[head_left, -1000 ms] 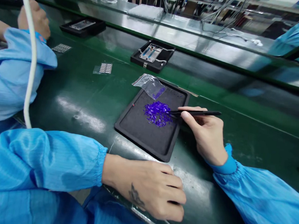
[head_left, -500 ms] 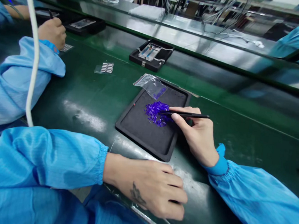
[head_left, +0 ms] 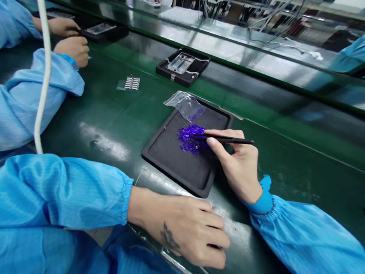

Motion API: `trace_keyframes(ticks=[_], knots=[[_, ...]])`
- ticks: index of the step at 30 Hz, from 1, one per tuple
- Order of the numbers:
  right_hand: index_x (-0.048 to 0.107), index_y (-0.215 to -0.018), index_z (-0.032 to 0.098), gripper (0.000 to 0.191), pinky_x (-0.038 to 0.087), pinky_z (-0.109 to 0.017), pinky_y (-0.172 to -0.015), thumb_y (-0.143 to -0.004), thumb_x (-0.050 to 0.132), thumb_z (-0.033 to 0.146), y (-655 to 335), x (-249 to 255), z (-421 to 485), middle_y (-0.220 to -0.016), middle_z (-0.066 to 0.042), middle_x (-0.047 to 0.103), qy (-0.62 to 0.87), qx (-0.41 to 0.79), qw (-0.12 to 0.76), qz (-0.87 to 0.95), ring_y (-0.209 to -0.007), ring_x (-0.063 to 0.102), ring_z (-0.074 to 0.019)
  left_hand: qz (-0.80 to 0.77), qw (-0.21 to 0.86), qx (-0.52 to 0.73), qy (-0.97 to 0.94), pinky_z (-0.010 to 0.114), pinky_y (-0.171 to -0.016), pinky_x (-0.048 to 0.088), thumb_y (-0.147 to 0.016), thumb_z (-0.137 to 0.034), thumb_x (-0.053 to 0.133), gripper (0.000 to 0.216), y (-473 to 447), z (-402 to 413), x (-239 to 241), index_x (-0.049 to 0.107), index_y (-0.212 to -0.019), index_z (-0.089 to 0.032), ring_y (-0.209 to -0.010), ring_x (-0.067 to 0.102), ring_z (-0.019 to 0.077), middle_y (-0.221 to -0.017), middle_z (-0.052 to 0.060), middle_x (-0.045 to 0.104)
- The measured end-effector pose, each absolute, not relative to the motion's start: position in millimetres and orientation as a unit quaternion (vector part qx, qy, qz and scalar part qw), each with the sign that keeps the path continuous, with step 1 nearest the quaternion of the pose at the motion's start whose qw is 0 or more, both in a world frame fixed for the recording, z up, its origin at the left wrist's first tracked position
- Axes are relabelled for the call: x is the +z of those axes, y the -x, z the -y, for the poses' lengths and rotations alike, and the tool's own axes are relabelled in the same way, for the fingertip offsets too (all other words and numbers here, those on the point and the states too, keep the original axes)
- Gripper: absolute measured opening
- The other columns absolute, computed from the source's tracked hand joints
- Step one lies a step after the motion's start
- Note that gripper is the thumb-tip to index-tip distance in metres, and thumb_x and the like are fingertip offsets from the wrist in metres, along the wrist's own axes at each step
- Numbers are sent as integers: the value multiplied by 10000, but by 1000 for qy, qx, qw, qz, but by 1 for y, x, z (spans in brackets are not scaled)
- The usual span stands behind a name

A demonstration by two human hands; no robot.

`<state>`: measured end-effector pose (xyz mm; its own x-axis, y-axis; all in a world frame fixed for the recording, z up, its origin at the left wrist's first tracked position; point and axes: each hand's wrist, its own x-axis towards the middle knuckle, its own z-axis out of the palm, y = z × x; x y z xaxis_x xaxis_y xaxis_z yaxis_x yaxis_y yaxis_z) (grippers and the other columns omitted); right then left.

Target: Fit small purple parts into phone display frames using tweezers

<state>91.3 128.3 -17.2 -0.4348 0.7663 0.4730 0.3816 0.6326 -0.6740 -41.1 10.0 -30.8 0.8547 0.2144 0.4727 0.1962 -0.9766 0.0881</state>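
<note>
Black tweezers (head_left: 233, 139) are pinched in my right hand (head_left: 242, 168), over the right side of a black tray (head_left: 179, 171). Their tips reach into a heap of small purple-blue pieces (head_left: 191, 133); whether a piece is between them I cannot tell. A clear zip bag (head_left: 185, 105) with some of the same pieces lies across the tray's far left corner. My left hand (head_left: 190, 229) rests palm down near the bench's front edge, fingers loosely bent and slightly apart, with nothing visible in it.
Beyond the tray, a black fixture (head_left: 171, 74) holds a metal frame part (head_left: 181, 63). A small sheet of white-and-dark strips (head_left: 132, 83) lies to its left. A co-worker's hands (head_left: 73, 50) are at the upper left, behind a hanging white cable (head_left: 43, 69).
My right hand and the tweezers have shifted slightly left into the heap. The co-worker's near hand has moved right, and their other hand now reaches toward a fixture. My left hand stays put.
</note>
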Motion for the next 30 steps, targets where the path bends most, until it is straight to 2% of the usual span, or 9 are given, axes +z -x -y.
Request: trace_keyframes(ticks=[5, 14, 21, 30], knots=[[788, -1018, 267, 197, 510, -431, -913, -904, 674, 380, -86, -20, -132, -995, -51, 759, 366, 248, 385, 810, -1014, 642, -263, -110, 22, 244, -963, 331, -707, 417, -983, -125, 442, 282, 41, -10, -31, 722, -972, -155, -847, 602, 170, -906, 42, 659], [790, -1025, 283, 193, 488, -442, -917, -891, 694, 384, -84, -18, -124, -957, -46, 750, 322, 266, 359, 835, -963, 634, -249, -103, 18, 236, -966, 334, -722, 428, -963, -131, 486, 233, 42, -11, -30, 716, -986, -159, -854, 603, 175, -918, 42, 662], [789, -1007, 257, 173, 507, -412, -896, -895, 691, 345, -87, -18, -131, -977, -50, 757, 360, 239, 406, 805, -992, 645, -250, -104, 24, 241, -965, 333, -703, 431, -963, -135, 495, 226, 42, -11, -30, 719, -979, -158, -846, 609, 173, -910, 39, 662], [784, -1051, 297, 198, 496, -439, -894, -904, 678, 376, -83, -21, -134, -967, -35, 762, 350, 240, 366, 828, -970, 607, -253, -103, 16, 244, -964, 322, -708, 420, -945, -136, 537, 181, 42, -11, -29, 711, -984, -169, -860, 606, 170, -917, 43, 653]])
